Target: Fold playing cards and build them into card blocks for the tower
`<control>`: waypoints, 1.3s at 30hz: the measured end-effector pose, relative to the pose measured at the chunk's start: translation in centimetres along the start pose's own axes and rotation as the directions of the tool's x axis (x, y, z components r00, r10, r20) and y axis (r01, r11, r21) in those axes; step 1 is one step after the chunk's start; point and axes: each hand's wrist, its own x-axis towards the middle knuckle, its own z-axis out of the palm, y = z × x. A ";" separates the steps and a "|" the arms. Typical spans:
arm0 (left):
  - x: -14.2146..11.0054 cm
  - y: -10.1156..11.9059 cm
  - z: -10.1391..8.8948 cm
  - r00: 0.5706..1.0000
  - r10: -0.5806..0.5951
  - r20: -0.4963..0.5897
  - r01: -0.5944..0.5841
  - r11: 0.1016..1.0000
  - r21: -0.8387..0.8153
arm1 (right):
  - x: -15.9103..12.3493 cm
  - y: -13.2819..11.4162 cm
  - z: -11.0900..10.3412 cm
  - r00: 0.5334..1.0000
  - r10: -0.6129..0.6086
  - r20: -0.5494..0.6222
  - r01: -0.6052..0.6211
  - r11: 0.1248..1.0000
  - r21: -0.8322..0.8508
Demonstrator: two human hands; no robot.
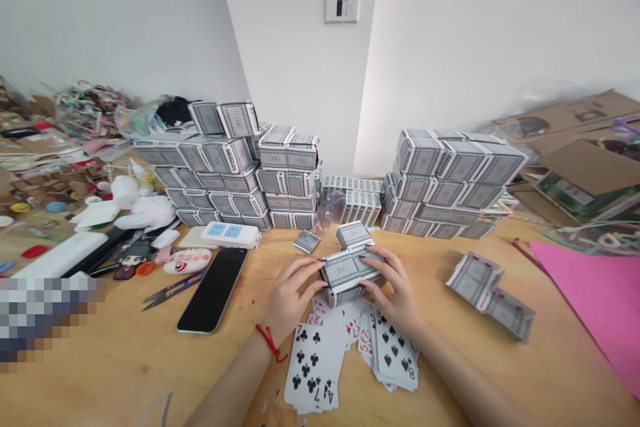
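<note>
While a left stack (227, 157) and a right stack (460, 177) of blocks look already built either side of frame centre, here in the middle the left hand (295, 287) pinches and the right hand (393, 283) grasps another card block (347, 270), with loose cards (313, 360) at lower centre seemingly yet unfolded.

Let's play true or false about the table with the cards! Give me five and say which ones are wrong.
1. The left hand and right hand both touch the playing-card block. True.
2. The pink sheet lies left of both hands. False: the pink sheet lies right of them.
3. The seven of clubs lies face up. True.
4. The smartphone has a lit screen. False: the smartphone's screen is dark.
5. The eight of spades lies right of the seven of clubs. True.
</note>
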 end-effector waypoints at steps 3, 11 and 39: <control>-0.1 0.3 0.2 1.000 -0.031 0.003 0.031 0.999 -0.028 | 0.0 0.0 0.0 1.000 -0.002 -0.003 0.002 1.000 -0.004; 0.0 0.3 0.0 0.999 -0.020 0.046 0.023 0.998 -0.055 | 0.0 0.1 0.0 1.000 0.006 0.010 -0.006 1.000 -0.002; 0.2 0.7 -1.6 0.980 -0.115 0.162 0.102 0.991 0.088 | 0.3 -0.1 -0.3 0.999 -0.037 0.020 0.037 0.999 -0.002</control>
